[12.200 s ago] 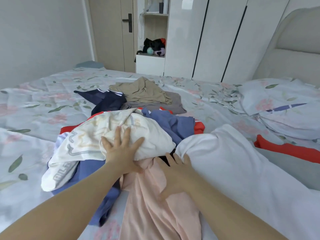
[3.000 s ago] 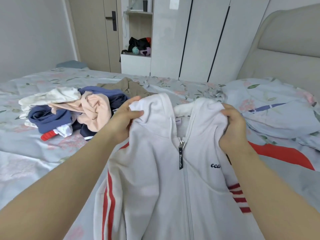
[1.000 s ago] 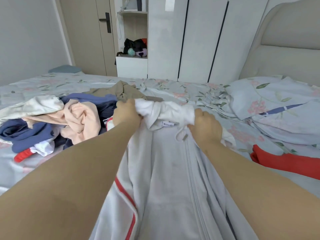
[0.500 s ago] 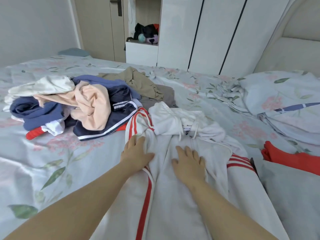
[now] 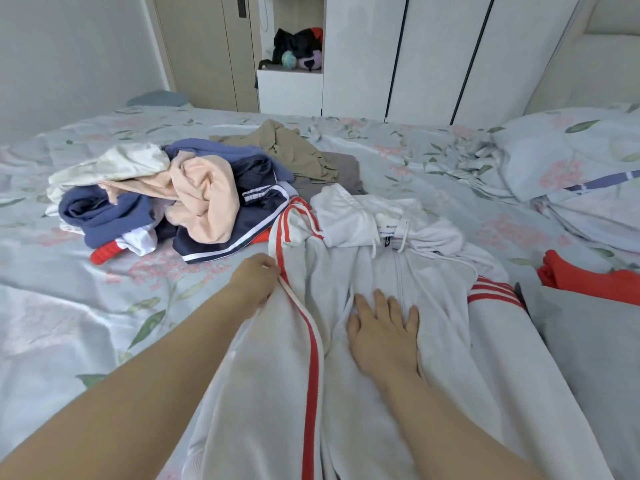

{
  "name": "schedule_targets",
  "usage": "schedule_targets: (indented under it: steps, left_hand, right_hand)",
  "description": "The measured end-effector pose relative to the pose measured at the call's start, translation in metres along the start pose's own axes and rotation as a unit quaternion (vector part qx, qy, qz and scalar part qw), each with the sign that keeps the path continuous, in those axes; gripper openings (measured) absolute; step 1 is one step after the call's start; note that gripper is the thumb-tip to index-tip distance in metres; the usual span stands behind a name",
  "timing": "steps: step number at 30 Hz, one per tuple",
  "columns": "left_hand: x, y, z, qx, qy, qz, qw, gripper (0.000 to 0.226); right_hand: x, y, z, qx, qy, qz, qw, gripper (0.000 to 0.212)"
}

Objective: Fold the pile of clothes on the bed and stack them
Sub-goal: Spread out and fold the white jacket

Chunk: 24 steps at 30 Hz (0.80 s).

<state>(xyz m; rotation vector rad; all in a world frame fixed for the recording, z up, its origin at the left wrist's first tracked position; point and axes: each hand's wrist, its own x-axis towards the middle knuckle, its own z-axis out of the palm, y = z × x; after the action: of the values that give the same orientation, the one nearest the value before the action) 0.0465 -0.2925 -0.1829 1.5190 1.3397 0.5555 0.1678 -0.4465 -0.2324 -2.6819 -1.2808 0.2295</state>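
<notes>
The left hand [image 5: 254, 280] curls on the left edge of the jacket [image 5: 346, 427], seemingly pinching the red-striped sleeve, though its fingertips are hidden. The right hand [image 5: 382, 329] lies flat with fingers spread, pressing the jacket front beside the zip. The jacket lies front up on the near part of the bed [image 5: 69, 323] with its hood bunched at the far end. The pile [image 5: 194, 199] sits far left, just beside the sleeve.

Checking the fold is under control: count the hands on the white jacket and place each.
2. The left hand pinches the red-striped sleeve edge of the white jacket; the right hand lies flat on its front, over the zipper. Neither is hidden.
</notes>
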Motion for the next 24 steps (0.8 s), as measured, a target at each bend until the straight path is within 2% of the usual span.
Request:
schedule_targets:
  steps: [2,5,7,9,10,12,13,16,19,21,23,24]
  left_hand:
    - [0.006,0.013,-0.011,-0.153,0.010,-0.037,0.987,0.030]
    - [0.018,0.037,-0.032,-0.284,0.076,0.023,0.956,0.032]
    - [0.027,0.043,-0.046,-0.276,0.139,0.096,0.946,0.027]
    - [0.034,0.037,-0.052,-0.151,0.176,0.170,0.958,0.014]
    - [0.037,0.029,-0.051,-0.084,0.160,0.198,0.963,0.023]
    - [0.035,0.012,-0.043,0.062,0.103,0.235,0.965,0.069]
    - [0.025,0.006,-0.036,0.127,0.069,0.234,0.961,0.083]
    - [-0.017,-0.013,-0.017,0.241,-0.039,0.243,0.939,0.103]
    - [-0.065,-0.037,-0.006,0.278,-0.130,0.247,0.919,0.106]
    - [-0.091,-0.054,-0.006,0.257,-0.176,0.236,0.921,0.100]
    - [-0.110,-0.071,-0.011,0.209,-0.201,0.221,0.931,0.086]
    - [-0.120,-0.078,-0.015,0.174,-0.211,0.208,0.939,0.070]
  right_hand:
    - [0.000,0.000,0.001,-0.004,0.005,0.000,1.000,0.049]
    - [0.000,0.000,0.002,-0.007,0.011,0.001,1.000,0.049]
    - [0.000,0.000,0.002,-0.009,0.005,0.000,1.000,0.049]
    - [0.001,0.001,0.001,-0.015,-0.010,-0.003,1.000,0.050]
    - [0.000,0.001,0.000,-0.016,-0.018,-0.006,1.000,0.050]
    - [-0.002,0.003,-0.003,-0.017,-0.030,-0.015,0.999,0.051]
    - [-0.005,0.004,-0.004,-0.017,-0.039,-0.021,0.999,0.051]
    - [-0.021,0.007,-0.009,-0.014,-0.073,-0.045,0.996,0.051]
    - [-0.046,0.012,-0.014,-0.012,-0.098,-0.068,0.993,0.052]
    - [-0.067,0.016,-0.018,-0.018,-0.112,-0.082,0.990,0.053]
    - [-0.090,0.020,-0.023,-0.024,-0.109,-0.098,0.989,0.052]
    - [-0.102,0.022,-0.025,-0.027,-0.096,-0.108,0.989,0.050]
